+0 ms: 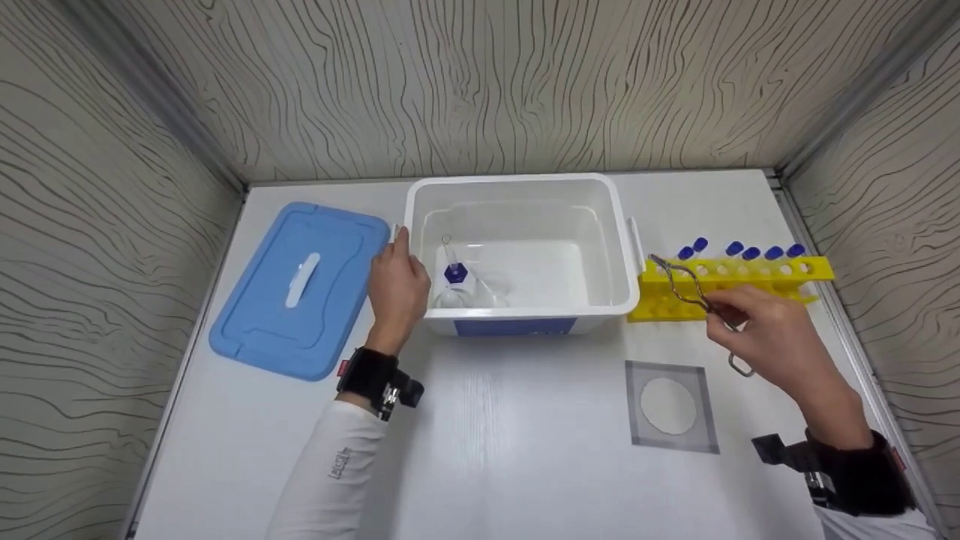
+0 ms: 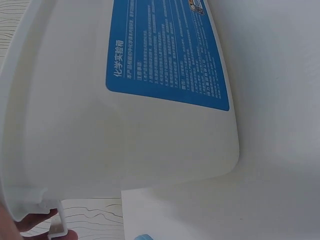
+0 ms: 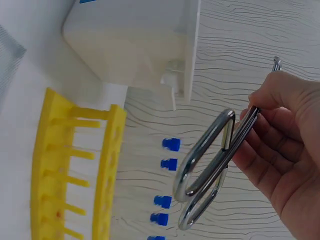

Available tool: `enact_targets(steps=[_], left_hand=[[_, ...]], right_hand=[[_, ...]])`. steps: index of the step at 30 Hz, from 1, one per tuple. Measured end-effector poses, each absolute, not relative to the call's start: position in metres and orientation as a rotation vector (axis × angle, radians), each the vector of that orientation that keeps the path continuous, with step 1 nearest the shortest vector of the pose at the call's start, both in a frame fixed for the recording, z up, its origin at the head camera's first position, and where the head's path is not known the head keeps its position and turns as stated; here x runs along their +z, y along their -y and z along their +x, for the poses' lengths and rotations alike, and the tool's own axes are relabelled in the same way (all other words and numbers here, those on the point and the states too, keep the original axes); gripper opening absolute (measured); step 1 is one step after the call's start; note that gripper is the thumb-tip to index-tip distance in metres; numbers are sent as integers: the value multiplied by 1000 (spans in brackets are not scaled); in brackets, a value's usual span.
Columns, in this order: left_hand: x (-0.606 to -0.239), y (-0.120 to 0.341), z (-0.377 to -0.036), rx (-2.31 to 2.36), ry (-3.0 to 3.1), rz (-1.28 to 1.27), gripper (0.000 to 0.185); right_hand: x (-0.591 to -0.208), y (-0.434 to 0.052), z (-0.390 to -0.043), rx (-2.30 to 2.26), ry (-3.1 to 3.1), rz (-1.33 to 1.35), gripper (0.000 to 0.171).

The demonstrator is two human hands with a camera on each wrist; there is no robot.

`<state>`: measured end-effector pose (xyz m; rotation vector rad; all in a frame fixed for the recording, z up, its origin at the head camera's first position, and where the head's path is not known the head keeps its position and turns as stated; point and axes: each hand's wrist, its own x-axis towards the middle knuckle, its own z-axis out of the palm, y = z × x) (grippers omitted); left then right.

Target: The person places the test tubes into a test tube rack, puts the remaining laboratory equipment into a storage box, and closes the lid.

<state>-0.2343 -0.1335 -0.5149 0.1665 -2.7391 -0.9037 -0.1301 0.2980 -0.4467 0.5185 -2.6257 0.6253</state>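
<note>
My left hand (image 1: 399, 289) grips the left rim of a white plastic box (image 1: 525, 310). In the left wrist view its fingertips curl by the white side clip (image 2: 59, 227). At the right, my right hand (image 1: 772, 337) pinches metal crucible tongs (image 1: 703, 301) between thumb and fingers. The tongs hang over the front of a yellow test tube rack (image 1: 821, 268); in the right wrist view their looped handles (image 3: 220, 158) point toward the rack. Inside the box, at the left, lie a glass piece with a blue hexagonal foot (image 1: 455, 272) and clear rounded glassware (image 1: 450, 298).
Several blue-capped tubes (image 1: 751, 253) stand in the rack, right of the box. A wire gauze square (image 1: 639, 442) with a pale round centre lies in front of the rack. The blue lid (image 1: 262, 315) with a white handle lies left of the box. Patterned walls enclose the white table (image 1: 487, 465).
</note>
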Motion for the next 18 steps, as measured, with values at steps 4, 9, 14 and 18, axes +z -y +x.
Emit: enact_targets(steps=[4, 9, 14, 18], left_hand=[[-514, 134, -233, -900, 2725, 147, 46], [-514, 133, -233, -887, 2719, 140, 46], [-514, 133, -234, -880, 2725, 145, 46], [-514, 133, -234, -876, 2721, 143, 47]], right_hand=[[-430, -281, -142, 645, 2601, 563, 25], [-414, -260, -157, 703, 2607, 599, 25], [-403, -239, -175, 760, 2608, 618, 23], [-396, -220, -192, 754, 2651, 639, 21]])
